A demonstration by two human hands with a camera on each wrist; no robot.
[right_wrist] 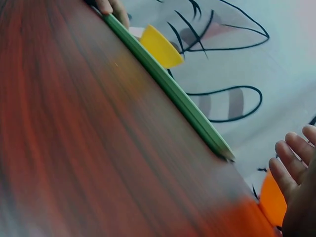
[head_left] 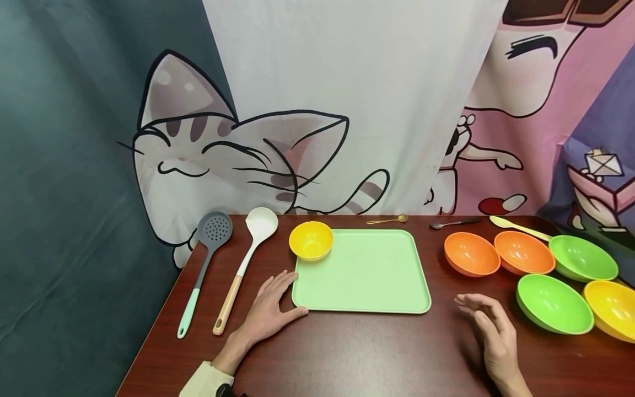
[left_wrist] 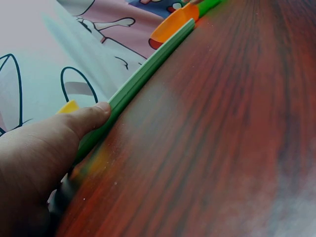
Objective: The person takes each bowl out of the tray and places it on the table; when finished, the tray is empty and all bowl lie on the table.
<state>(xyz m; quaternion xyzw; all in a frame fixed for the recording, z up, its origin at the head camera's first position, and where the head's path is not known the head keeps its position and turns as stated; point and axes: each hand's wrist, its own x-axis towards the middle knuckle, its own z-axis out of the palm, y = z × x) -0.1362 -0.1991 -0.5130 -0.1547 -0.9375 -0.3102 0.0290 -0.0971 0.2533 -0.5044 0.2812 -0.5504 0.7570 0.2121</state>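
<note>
A light green tray [head_left: 367, 275] lies on the table, with a small yellow bowl [head_left: 311, 241] on its far left corner. My left hand [head_left: 270, 309] rests at the tray's near left corner, thumb and fingers spread along its edge. In the left wrist view the thumb [left_wrist: 94, 118] touches the tray's rim [left_wrist: 148, 69]. To the right of the tray, apart from it, my right hand [head_left: 493, 336] is held with relaxed fingers and nothing in them. The right wrist view shows its fingers [right_wrist: 291, 160] loosely extended near an orange bowl [right_wrist: 272, 200].
Left of the tray lie a grey slotted turner [head_left: 215, 229] and a white ladle [head_left: 261, 223]. Orange bowls [head_left: 472, 255], green bowls [head_left: 554, 304] and a yellow bowl [head_left: 612, 309] stand at the right. A gold spoon [head_left: 389, 220], a dark-handled utensil [head_left: 455, 223] and a yellow-handled utensil [head_left: 518, 227] lie along the back.
</note>
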